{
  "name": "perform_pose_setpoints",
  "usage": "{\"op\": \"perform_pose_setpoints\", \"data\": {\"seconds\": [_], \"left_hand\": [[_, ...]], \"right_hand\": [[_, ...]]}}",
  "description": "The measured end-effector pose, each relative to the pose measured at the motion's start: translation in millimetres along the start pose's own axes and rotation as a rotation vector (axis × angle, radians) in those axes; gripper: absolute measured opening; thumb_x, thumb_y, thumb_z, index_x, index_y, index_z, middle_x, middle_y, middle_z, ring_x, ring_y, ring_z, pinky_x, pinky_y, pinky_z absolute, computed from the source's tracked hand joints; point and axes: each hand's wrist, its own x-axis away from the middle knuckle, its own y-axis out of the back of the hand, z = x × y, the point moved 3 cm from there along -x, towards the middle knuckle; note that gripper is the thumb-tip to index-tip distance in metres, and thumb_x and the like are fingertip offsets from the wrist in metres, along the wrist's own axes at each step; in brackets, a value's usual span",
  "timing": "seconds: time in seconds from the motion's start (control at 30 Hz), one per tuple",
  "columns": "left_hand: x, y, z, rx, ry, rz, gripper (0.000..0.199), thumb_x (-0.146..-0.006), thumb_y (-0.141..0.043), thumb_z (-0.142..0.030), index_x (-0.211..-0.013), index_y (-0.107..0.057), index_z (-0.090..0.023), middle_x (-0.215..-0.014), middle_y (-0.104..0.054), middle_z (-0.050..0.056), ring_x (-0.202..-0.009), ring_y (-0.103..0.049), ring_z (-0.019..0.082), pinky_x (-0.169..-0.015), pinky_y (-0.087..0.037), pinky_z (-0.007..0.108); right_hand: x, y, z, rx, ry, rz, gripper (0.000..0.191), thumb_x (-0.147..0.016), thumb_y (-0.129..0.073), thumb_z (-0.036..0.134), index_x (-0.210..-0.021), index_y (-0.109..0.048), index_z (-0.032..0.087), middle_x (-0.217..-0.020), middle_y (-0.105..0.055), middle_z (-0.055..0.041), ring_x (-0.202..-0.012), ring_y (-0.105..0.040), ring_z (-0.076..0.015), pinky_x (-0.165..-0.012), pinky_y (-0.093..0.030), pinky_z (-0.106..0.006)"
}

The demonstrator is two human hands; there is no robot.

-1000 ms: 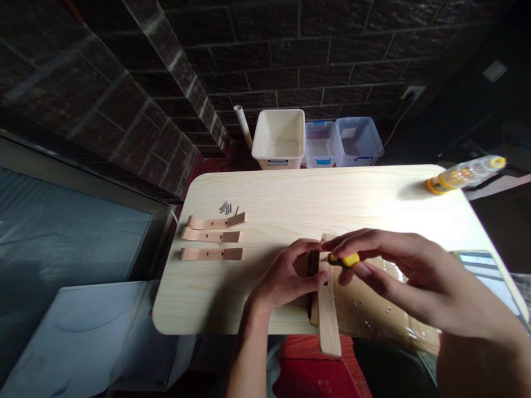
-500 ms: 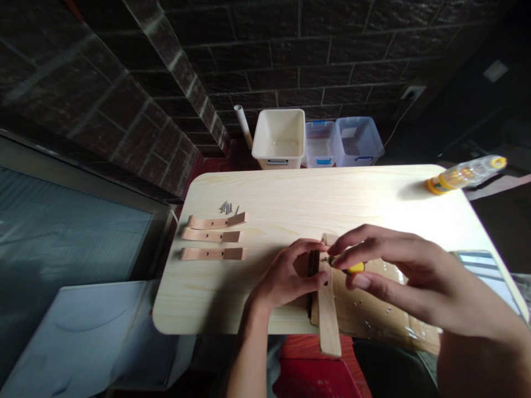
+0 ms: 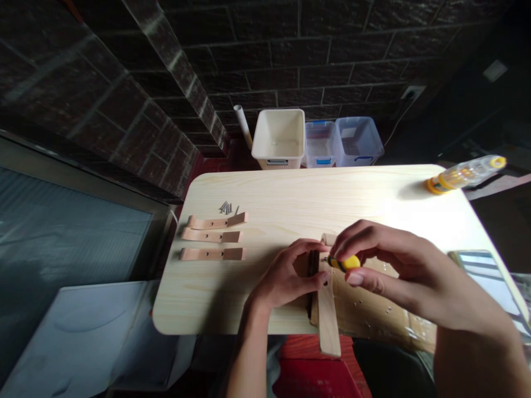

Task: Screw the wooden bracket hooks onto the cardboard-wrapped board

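My left hand (image 3: 286, 271) grips a light wooden piece (image 3: 328, 320) between thumb and fingers, near the table's front edge. One end of the piece sticks out past that edge, and a dark hole shows in it beside my thumb. In my right hand (image 3: 385, 271) a short yellow and black screwdriver (image 3: 346, 262) is held by the fingertips, its tip at a screw (image 3: 325, 259) in the wooden piece. Brown cardboard (image 3: 373, 309) lies under the work. At the left are curved wooden pieces (image 3: 213, 254) with holes, and several screws (image 3: 226, 208) behind them.
A clear and yellow bottle-shaped case (image 3: 464, 174) stands at the table's back right corner. A phone (image 3: 489, 276) lies at the right edge. Behind the table (image 3: 290, 193) are a cream bin (image 3: 279, 135) and two clear boxes (image 3: 359, 141). A red stool (image 3: 315, 376) is below the front edge.
The fingers of my right hand have shifted around the screwdriver handle, and more of its yellow end shows. My left hand and the wooden piece have stayed nearly still.
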Motion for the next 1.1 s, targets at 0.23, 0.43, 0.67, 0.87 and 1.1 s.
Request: {"op": "perform_pose_setpoints", "data": {"seconds": [0.23, 0.43, 0.67, 0.87, 1.1], "left_hand": [[-0.3, 1.1, -1.9, -0.009, 0.003, -0.019, 0.050, -0.077, -0.081, -0.028, -0.124, -0.064, -0.024, -0.134, -0.064, 0.007, -0.123, -0.060, 0.029, -0.110, -0.044, 0.041], [-0.1, -0.9, -2.0, -0.009, -0.021, -0.011, 0.043, -0.079, -0.078, -0.024, -0.120, -0.065, -0.025, -0.131, -0.066, 0.005, -0.121, -0.061, 0.026, -0.110, -0.044, 0.039], [-0.3, -0.2, -2.8, -0.019, 0.004, -0.011, 0.044, -0.079, -0.078, -0.026, -0.121, -0.065, -0.023, -0.133, -0.065, 0.006, -0.122, -0.061, 0.028, -0.111, -0.044, 0.041], [-0.3, 0.3, -3.4, -0.017, 0.018, -0.012, 0.048, -0.078, -0.079, -0.027, -0.123, -0.065, -0.022, -0.130, -0.066, 0.008, -0.121, -0.061, 0.030, -0.109, -0.046, 0.044], [-0.1, -1.0, -1.1, -0.019, -0.003, -0.020, 0.043, -0.078, -0.079, -0.026, -0.119, -0.066, -0.026, -0.128, -0.067, 0.005, -0.119, -0.062, 0.027, -0.109, -0.046, 0.041]], "right_hand": [[3.6, 1.5, 6.7, 0.026, -0.005, 0.039, 0.023, -0.092, -0.066, 0.030, -0.114, -0.073, 0.026, -0.121, -0.072, -0.0084, -0.108, -0.069, -0.0257, -0.090, -0.057, -0.033], [7.1, 4.6, -0.5, -0.001, -0.044, 0.016, 0.019, -0.087, -0.074, 0.028, -0.106, -0.072, 0.025, -0.111, -0.073, -0.0083, -0.100, -0.070, -0.0248, -0.085, -0.058, -0.033], [6.7, 2.7, -1.5, -0.034, -0.052, -0.016, 0.022, -0.089, -0.072, 0.032, -0.109, -0.071, 0.024, -0.113, -0.073, -0.0100, -0.096, -0.071, -0.0245, -0.081, -0.061, -0.034], [5.2, 4.7, 4.6, 0.025, 0.003, 0.055, 0.022, -0.094, -0.065, 0.031, -0.112, -0.075, 0.024, -0.118, -0.072, -0.0112, -0.108, -0.068, -0.0274, -0.090, -0.059, -0.036], [5.7, 6.0, -2.3, -0.014, -0.023, 0.027, 0.022, -0.089, -0.072, 0.030, -0.110, -0.074, 0.024, -0.107, -0.072, -0.0098, -0.098, -0.070, -0.0233, -0.083, -0.059, -0.031]]}}
